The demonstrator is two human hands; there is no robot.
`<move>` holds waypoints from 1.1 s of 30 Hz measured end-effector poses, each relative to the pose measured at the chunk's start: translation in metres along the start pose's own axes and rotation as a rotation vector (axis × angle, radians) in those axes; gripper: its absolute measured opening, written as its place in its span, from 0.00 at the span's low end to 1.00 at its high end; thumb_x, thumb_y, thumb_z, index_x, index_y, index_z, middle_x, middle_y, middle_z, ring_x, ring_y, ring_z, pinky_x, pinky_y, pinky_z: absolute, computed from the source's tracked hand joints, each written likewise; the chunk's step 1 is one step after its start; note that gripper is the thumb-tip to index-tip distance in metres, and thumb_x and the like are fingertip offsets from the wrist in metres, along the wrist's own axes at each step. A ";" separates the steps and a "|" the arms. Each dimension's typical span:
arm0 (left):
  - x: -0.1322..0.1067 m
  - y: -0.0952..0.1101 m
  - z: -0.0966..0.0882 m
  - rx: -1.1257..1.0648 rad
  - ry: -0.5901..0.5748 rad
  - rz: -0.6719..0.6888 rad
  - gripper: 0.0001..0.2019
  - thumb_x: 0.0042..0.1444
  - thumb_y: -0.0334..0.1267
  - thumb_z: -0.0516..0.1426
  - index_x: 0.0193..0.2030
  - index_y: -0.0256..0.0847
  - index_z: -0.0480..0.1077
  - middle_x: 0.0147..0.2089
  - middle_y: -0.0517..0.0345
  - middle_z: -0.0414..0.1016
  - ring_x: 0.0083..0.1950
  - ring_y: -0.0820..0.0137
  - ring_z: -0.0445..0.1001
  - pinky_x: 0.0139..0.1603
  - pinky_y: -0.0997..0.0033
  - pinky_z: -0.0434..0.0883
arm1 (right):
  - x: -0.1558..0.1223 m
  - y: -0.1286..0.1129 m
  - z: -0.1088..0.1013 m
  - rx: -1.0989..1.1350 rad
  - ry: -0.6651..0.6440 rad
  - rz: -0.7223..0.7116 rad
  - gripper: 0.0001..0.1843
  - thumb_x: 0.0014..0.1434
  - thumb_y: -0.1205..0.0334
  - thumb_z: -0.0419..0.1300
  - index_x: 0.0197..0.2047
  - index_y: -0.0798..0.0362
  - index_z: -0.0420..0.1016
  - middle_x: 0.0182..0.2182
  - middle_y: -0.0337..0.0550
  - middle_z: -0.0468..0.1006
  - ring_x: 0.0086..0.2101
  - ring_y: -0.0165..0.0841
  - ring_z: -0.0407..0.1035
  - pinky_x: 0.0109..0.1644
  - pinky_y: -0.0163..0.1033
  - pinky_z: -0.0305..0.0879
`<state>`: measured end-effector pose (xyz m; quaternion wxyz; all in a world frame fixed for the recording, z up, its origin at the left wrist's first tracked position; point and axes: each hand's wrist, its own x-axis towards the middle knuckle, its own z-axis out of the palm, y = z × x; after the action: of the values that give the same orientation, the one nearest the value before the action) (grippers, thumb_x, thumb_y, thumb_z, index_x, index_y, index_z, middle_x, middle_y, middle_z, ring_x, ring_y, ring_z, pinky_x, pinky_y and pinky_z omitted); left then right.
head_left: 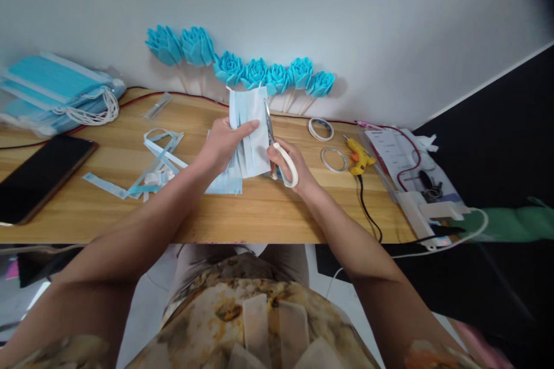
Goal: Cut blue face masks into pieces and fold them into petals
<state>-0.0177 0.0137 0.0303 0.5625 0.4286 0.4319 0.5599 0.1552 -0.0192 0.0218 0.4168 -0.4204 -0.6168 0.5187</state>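
My left hand (225, 141) is closed on a pale blue face mask (253, 153), its thumb pressed flat over the pleats. The mask is held up above the table, tilted slightly. In my right hand (294, 161) is a pair of scissors (288, 164) with white handles. Their blades run up along the mask's right edge; whether they are fully closed I cannot make out. Beneath my hands lies another light blue mask piece (227, 184), partly covered. Left of my left forearm, cut blue strips (167, 155) are scattered in a loose heap.
Blue flowers (229, 69) on sticks lean along the wall. A mask stack (52, 89) and a phone (45, 176) lie left. Right are tape rolls (321, 129), a yellow glue gun (359, 155) with a cord, and a power strip (418, 213). The table's front edge (259, 242) is near my body.
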 end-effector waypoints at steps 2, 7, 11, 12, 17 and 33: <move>0.000 -0.001 0.000 -0.013 0.002 0.003 0.19 0.44 0.48 0.72 0.36 0.36 0.77 0.36 0.47 0.81 0.40 0.52 0.83 0.44 0.50 0.81 | 0.000 0.000 0.001 0.006 0.010 0.004 0.31 0.53 0.29 0.65 0.35 0.51 0.71 0.21 0.32 0.67 0.19 0.25 0.63 0.21 0.33 0.59; -0.002 -0.002 0.002 -0.054 0.010 -0.008 0.20 0.42 0.48 0.73 0.37 0.36 0.79 0.37 0.48 0.83 0.40 0.54 0.83 0.42 0.53 0.83 | 0.000 0.005 0.001 0.024 0.022 -0.014 0.28 0.55 0.32 0.66 0.34 0.51 0.70 0.21 0.32 0.67 0.19 0.25 0.62 0.19 0.32 0.59; -0.002 -0.002 0.002 -0.067 0.008 -0.009 0.20 0.42 0.48 0.73 0.37 0.36 0.79 0.38 0.47 0.84 0.40 0.54 0.83 0.42 0.54 0.83 | 0.001 0.006 0.000 0.019 0.028 -0.016 0.27 0.55 0.33 0.66 0.35 0.51 0.72 0.21 0.32 0.67 0.18 0.24 0.62 0.19 0.32 0.59; -0.002 -0.002 0.002 -0.068 0.008 -0.007 0.21 0.42 0.49 0.73 0.37 0.36 0.79 0.38 0.47 0.84 0.40 0.54 0.83 0.42 0.54 0.83 | 0.001 0.006 0.000 0.015 0.032 -0.010 0.27 0.55 0.33 0.67 0.35 0.51 0.72 0.21 0.31 0.67 0.18 0.24 0.62 0.19 0.32 0.59; -0.002 -0.002 0.002 -0.079 -0.012 -0.001 0.21 0.43 0.49 0.73 0.37 0.35 0.79 0.38 0.47 0.83 0.39 0.56 0.83 0.40 0.56 0.82 | 0.000 0.006 0.002 0.044 0.060 0.005 0.26 0.53 0.36 0.70 0.34 0.51 0.73 0.20 0.31 0.67 0.17 0.23 0.62 0.18 0.32 0.59; 0.001 0.000 0.001 -0.091 -0.010 0.088 0.23 0.47 0.56 0.71 0.36 0.37 0.76 0.34 0.50 0.81 0.41 0.57 0.82 0.41 0.62 0.79 | 0.001 0.010 0.002 -0.006 0.086 0.001 0.28 0.53 0.32 0.67 0.32 0.51 0.71 0.18 0.29 0.64 0.15 0.23 0.59 0.18 0.32 0.54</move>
<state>-0.0164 0.0148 0.0304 0.5585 0.4241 0.3838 0.6008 0.1538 -0.0179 0.0117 0.4413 -0.4439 -0.5999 0.4983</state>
